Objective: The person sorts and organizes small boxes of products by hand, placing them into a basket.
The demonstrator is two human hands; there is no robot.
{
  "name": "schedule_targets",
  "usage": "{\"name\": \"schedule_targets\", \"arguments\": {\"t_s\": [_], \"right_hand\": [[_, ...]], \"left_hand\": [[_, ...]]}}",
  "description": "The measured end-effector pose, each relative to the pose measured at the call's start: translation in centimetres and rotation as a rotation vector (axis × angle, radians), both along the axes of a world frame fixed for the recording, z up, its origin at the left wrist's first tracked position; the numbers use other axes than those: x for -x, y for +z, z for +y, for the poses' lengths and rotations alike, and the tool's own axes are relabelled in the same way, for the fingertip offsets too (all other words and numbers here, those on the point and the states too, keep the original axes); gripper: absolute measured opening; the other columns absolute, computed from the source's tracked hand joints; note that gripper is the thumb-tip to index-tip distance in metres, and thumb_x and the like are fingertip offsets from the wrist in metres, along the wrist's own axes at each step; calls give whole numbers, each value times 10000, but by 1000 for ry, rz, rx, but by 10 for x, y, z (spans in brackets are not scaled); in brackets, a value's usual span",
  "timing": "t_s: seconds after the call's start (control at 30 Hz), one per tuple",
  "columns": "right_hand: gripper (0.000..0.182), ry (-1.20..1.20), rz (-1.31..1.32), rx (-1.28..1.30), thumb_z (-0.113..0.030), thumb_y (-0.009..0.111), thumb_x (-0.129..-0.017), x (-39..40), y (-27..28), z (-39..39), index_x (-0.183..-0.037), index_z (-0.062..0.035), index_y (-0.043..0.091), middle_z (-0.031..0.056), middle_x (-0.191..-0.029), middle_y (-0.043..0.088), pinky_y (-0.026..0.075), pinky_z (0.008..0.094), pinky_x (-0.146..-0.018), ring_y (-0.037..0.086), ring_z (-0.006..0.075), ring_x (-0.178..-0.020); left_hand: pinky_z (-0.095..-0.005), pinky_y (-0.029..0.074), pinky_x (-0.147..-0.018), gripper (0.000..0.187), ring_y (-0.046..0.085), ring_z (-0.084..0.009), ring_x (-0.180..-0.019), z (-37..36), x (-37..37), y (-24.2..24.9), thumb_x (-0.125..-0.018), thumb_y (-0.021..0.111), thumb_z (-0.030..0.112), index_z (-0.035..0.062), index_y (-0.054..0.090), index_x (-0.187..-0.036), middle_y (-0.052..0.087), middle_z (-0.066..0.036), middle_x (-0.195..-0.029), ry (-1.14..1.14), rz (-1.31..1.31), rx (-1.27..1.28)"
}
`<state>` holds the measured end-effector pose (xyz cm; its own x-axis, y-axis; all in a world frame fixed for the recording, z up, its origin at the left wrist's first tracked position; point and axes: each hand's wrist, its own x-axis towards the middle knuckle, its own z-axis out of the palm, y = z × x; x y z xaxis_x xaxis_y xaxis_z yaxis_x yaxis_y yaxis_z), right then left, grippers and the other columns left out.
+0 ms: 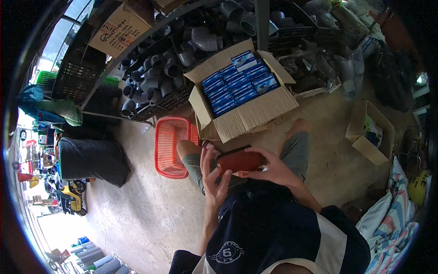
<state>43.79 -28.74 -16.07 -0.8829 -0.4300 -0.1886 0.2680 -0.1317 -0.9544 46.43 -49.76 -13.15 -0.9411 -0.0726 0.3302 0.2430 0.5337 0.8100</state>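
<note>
A reddish-brown case with a dark top edge [240, 161] is held in front of my lap. My left hand [212, 171] is at its left end, with the fingers raised and spread and the thumb near its lower edge. Around the right end my right hand [270, 168] is closed, thumb below and fingers on top. Beyond the hands, an open cardboard box [253, 114] holds several blue-and-white small boxes [237, 81]. The red plastic basket [172, 171] stands on the floor left of my knee.
Grey pipe fittings [153, 80] fill racks behind the box. A small open carton [381, 153] stands at right, near striped sacks [394, 210]. A dark roll [91, 160] and a yellow toy vehicle [72, 196] are at left. A metal post [262, 25] rises behind the box.
</note>
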Motion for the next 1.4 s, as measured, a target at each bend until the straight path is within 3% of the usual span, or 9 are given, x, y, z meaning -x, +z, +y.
{"name": "schedule_targets", "arguments": {"t_s": [0.17,0.37,0.47,0.77,0.87,1.03,1.13,1.27,1.4], "right_hand": [[511,46,596,-436,-74,769,-812,2,2,10,-1285,-118,577,160,-1338,490,476,374,-1003,523,279,-1228],[440,-131,-373,402,-216,687,-912,8,-10,8,-1290,-40,547,119,-1290,559,466,378,-965,542,247,-1208],[472,-129,-517,542,-226,675,-931,4,-15,3,-1328,-40,500,94,-1262,587,482,394,-971,565,242,-1185],[488,-112,-636,566,-178,657,-944,1,-41,2,-1370,-42,464,124,-1302,581,495,402,-999,595,249,-1172],[512,14,-699,618,-214,651,-948,3,-38,13,-1386,-39,451,136,-1332,568,480,427,-1026,577,260,-1208],[534,-218,-794,921,-216,627,-952,2,-55,44,-1410,-31,425,157,-1374,536,454,457,-1059,535,295,-1265],[516,-395,-584,860,-189,599,-957,5,-62,71,-1406,-15,413,163,-1363,536,454,465,-1044,535,307,-1258],[509,-614,-591,724,-167,604,-939,-7,-138,105,-1391,-8,430,167,-1366,532,439,472,-1044,525,311,-1260],[514,-638,-555,853,-134,621,-902,-20,-179,109,-1368,0,453,168,-1365,533,427,472,-1059,536,318,-1237]], "left_hand": [[-376,441,-970,245,605,-317,-1058,-13,5,8,-844,655,127,-45,668,-1018,651,-179,-1097,-195,-184,-160],[-338,471,-917,394,609,-211,-1027,9,11,21,-886,647,118,-45,553,-1232,652,-126,-1097,-235,-415,-477],[-359,461,-932,540,588,-217,-1040,17,14,13,-859,721,255,-4,524,-1291,629,-127,-1145,-116,-513,-574],[-328,518,-894,538,617,-228,-1047,18,4,-5,-934,658,120,57,310,-1339,616,-185,-1185,-27,-666,-698],[-331,526,-873,516,623,-227,-1025,36,9,-22,-953,631,124,50,300,-1343,598,-193,-1209,-150,-582,-592],[-293,513,-761,322,617,-141,-913,50,60,-13,-927,662,149,34,577,-1216,626,-102,-1093,-227,-460,-42],[-314,518,-760,364,632,-177,-868,38,123,-49,-911,677,165,46,567,-1237,614,-121,-1082,-305,-652,-455],[-421,472,-921,517,574,-327,-1110,63,267,-92,-874,704,254,67,505,-1314,551,-184,-1255,-274,-77,131],[-559,342,-1063,759,333,-368,-1367,84,371,-136,-800,756,354,124,384,-1420,389,-169,-1436,-188,-119,479]]}}
